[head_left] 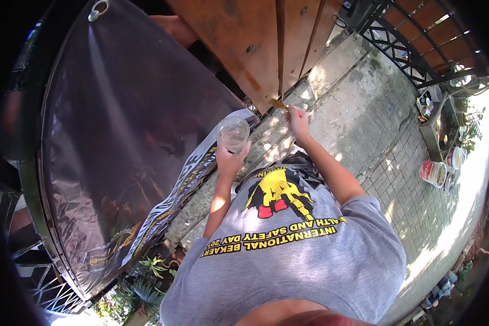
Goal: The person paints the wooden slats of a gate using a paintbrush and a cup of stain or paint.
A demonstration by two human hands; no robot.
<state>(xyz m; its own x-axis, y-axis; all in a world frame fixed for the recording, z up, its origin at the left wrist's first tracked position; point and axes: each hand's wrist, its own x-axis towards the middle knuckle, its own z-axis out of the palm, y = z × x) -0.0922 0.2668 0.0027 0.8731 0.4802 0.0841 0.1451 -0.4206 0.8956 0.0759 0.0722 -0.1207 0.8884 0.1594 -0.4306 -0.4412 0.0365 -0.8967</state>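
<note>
My left hand (232,159) is wrapped round a clear, see-through jar (234,135), held upright near the lower edge of a dark banner. My right hand (297,123) grips a paintbrush (279,104) with a bit of red showing at its handle. The brush's bristles lie right at the lower end of a brown wooden plank (239,41), one of several boards with dark gaps between them and round screw heads. My fingers partly cover the brush handle.
A large dark banner (130,125) with printed lettering hangs at left. Below the boards runs a concrete strip (358,103), then brick paving (386,176). Plastic tubs (433,173) and a planter (439,142) stand at right, a black metal-framed bench (418,49) at upper right.
</note>
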